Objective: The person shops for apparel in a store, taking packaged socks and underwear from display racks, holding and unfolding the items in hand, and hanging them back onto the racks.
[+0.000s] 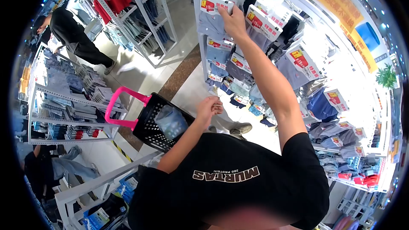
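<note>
My right hand (234, 22) reaches up to the rack, its fingers at the edge of a hanging underwear pack (211, 23) with a white, red and yellow header card. Another carded pack (264, 22) hangs just right of that hand. My left hand (208, 110) is held low in front of my body, with fingers curled; whatever may be inside them is hidden. Close to my left forearm stands a black shopping basket (147, 123) with a pink handle (110, 107). A clear bag with bluish contents (171, 122) lies in the basket.
The white display rack (198, 0) carries several rows of carded packs. A shelf unit of folded goods (81, 121) stands at left, with a person in black (72, 34) behind it. Another person (64, 166) is at lower left. A white rail (102, 183) is near my left side.
</note>
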`<state>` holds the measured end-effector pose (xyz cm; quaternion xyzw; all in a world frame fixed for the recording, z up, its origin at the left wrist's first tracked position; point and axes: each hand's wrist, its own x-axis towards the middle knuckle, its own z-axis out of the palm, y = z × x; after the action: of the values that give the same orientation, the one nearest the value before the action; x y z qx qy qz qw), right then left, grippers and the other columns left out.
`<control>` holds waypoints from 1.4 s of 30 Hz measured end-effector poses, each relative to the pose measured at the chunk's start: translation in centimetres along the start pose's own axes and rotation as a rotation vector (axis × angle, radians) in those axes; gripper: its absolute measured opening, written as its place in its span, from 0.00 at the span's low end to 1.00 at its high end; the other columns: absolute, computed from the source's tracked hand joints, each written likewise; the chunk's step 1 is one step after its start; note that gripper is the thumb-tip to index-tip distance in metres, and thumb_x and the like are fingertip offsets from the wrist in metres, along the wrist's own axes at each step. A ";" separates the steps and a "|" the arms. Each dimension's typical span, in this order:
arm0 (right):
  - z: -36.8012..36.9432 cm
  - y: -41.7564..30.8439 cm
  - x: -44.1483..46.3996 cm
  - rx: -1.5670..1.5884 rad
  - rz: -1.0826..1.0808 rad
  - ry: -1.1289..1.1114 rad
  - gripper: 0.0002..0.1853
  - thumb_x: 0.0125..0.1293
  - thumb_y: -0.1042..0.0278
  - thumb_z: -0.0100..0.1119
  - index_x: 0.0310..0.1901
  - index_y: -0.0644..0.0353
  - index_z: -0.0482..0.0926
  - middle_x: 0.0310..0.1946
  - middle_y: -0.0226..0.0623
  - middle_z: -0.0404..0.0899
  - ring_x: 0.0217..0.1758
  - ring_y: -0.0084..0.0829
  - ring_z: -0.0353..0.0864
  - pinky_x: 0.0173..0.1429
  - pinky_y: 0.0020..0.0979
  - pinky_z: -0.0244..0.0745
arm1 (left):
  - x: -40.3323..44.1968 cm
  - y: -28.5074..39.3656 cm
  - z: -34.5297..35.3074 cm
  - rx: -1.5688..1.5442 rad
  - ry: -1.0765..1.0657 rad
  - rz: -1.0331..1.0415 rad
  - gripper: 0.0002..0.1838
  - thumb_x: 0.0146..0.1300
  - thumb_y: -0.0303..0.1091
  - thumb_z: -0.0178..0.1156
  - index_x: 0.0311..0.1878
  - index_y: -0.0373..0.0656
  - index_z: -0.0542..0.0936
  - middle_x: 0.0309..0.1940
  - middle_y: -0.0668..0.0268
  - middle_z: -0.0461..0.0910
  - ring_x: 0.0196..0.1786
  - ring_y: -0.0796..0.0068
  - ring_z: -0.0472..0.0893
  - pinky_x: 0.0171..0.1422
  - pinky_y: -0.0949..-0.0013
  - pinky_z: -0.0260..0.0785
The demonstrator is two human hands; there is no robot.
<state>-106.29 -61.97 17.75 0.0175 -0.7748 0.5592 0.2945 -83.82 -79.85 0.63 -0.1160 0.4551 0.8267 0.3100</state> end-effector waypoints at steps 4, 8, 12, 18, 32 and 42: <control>0.3 -1.7 -0.4 -0.140 0.010 -0.055 0.22 0.64 0.54 0.64 0.46 0.68 0.79 0.40 0.49 0.84 0.41 0.37 0.83 0.49 0.35 0.74 | -0.2 -0.3 0.9 0.022 -0.040 -0.002 0.12 0.69 0.36 0.56 0.49 0.38 0.73 0.37 0.60 0.79 0.34 0.69 0.82 0.39 0.67 0.75; -0.3 -1.7 -1.8 -0.110 0.051 -0.048 0.21 0.62 0.54 0.64 0.46 0.66 0.79 0.37 0.52 0.84 0.42 0.48 0.84 0.50 0.41 0.74 | 0.8 -0.1 1.4 0.072 -0.037 -0.015 0.12 0.69 0.36 0.56 0.48 0.38 0.74 0.37 0.60 0.79 0.35 0.69 0.81 0.40 0.68 0.75; -1.0 2.2 -6.9 -0.278 -0.156 0.098 0.25 0.61 0.58 0.65 0.54 0.67 0.75 0.47 0.52 0.80 0.50 0.51 0.80 0.54 0.41 0.74 | 3.8 2.9 1.8 0.251 0.032 0.273 0.13 0.70 0.37 0.56 0.49 0.37 0.76 0.41 0.61 0.80 0.38 0.68 0.82 0.44 0.66 0.75; -6.4 5.5 -23.1 -0.019 0.313 -0.235 0.19 0.63 0.64 0.63 0.51 0.67 0.78 0.41 0.46 0.82 0.45 0.36 0.83 0.50 0.35 0.76 | 7.0 11.9 7.0 0.375 -0.030 0.709 0.15 0.68 0.33 0.61 0.53 0.35 0.76 0.47 0.63 0.81 0.48 0.76 0.80 0.54 0.73 0.72; -15.5 9.9 -45.0 -0.062 0.816 -0.037 0.13 0.65 0.68 0.63 0.48 0.67 0.80 0.31 0.34 0.82 0.34 0.23 0.78 0.40 0.26 0.75 | 14.6 20.3 19.0 0.667 -0.494 0.625 0.22 0.64 0.33 0.66 0.58 0.36 0.74 0.51 0.64 0.80 0.52 0.77 0.78 0.61 0.72 0.67; -15.6 7.8 -40.1 -0.038 0.722 -0.043 0.12 0.67 0.69 0.62 0.49 0.67 0.80 0.33 0.33 0.82 0.36 0.22 0.80 0.42 0.26 0.76 | 7.9 19.1 16.6 0.117 -0.594 0.451 0.17 0.72 0.39 0.57 0.56 0.39 0.74 0.50 0.66 0.81 0.50 0.79 0.79 0.58 0.71 0.70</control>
<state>-69.16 -57.48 -4.88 -0.2510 -0.7472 0.6122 0.0619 -100.32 -70.51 19.17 0.2498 0.4061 0.8443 0.2445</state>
